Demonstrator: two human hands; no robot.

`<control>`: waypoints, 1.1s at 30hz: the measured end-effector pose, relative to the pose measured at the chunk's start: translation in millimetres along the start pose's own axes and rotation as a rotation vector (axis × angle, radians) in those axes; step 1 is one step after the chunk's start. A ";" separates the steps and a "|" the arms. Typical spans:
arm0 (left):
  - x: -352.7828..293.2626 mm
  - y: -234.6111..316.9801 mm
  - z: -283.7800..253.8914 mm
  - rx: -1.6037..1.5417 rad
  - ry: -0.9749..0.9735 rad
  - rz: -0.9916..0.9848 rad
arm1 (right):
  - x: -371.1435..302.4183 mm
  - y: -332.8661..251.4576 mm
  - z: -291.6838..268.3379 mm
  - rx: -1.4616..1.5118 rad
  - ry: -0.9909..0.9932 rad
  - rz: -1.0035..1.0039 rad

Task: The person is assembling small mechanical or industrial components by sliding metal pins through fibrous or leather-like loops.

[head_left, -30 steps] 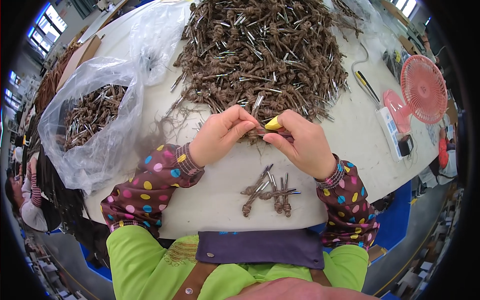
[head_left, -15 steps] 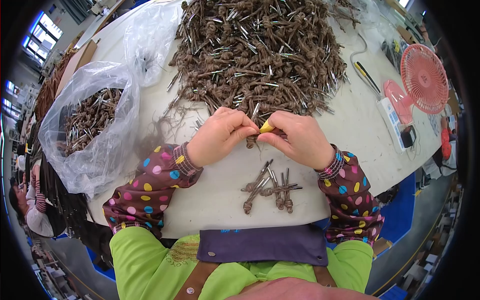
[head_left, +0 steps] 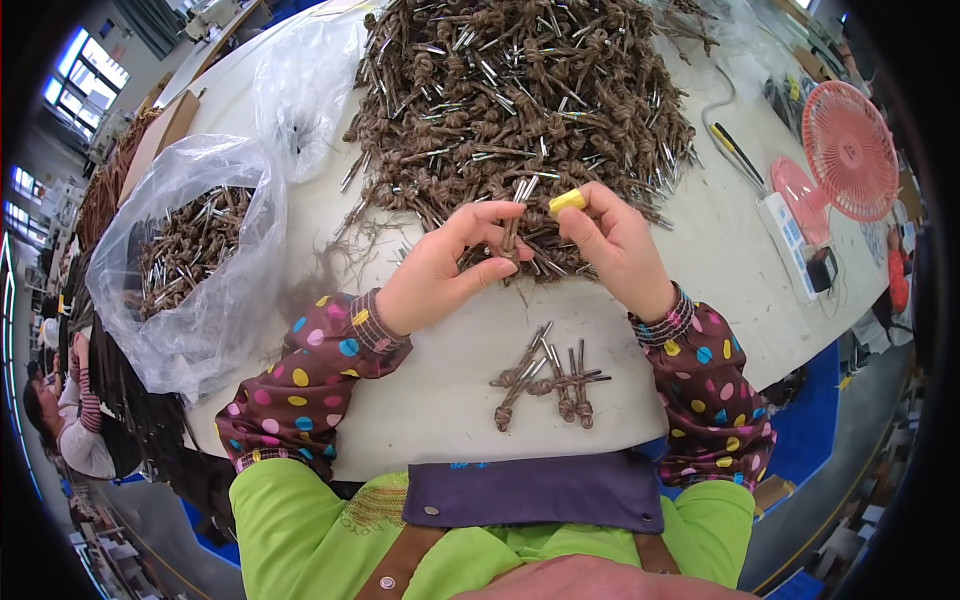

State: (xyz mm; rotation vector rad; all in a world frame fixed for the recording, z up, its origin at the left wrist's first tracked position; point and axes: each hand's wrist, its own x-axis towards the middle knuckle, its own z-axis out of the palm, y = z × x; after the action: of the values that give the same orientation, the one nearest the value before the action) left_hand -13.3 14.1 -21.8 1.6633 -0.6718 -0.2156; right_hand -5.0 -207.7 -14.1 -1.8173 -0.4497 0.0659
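My left hand (head_left: 455,255) pinches a brown knotted cord (head_left: 512,235) between thumb and fingers, its silver-tipped ends pointing up. My right hand (head_left: 615,250) is a short way to the right, in front of the pile. A yellow cover (head_left: 567,203) sits around its index fingertip, with the thumb just below; I see no cord in this hand. Right beyond both hands rises a big heap of similar knotted cords (head_left: 520,110) with metal tips. Nearer to me, a small group of knotted cords (head_left: 560,385) lies on the white table (head_left: 430,400).
A clear plastic bag (head_left: 200,350) of knotted cords stands at the left. Toward the right are a pink fan (head_left: 850,150), a white power strip (head_left: 787,245) and a yellow-black tool (head_left: 737,155). A person (head_left: 80,420) sits beyond the table's left side.
My right hand has come away from the left and moved slightly up and right. The left hand keeps the cord, whose metal tips now show above the fingers.
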 end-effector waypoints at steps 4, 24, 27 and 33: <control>-2.6 -5.0 1.8 0.378 0.155 0.178 | -2.1 1.3 8.1 0.154 0.084 -0.013; -5.8 2.3 11.3 0.115 0.127 -0.008 | 4.6 5.6 0.4 -0.281 0.300 -0.055; -4.5 4.2 12.5 0.589 0.145 0.192 | -1.7 -3.7 15.0 0.037 0.190 -0.021; -2.3 0.0 15.5 0.973 0.199 0.509 | -7.3 -10.4 27.8 -0.026 0.084 -0.015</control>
State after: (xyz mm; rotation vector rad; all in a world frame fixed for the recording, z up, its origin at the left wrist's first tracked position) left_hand -22.8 2.3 -25.6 2.2907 -1.1130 0.7470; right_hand -22.2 -182.4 -13.9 -1.8348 -0.4062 -0.0263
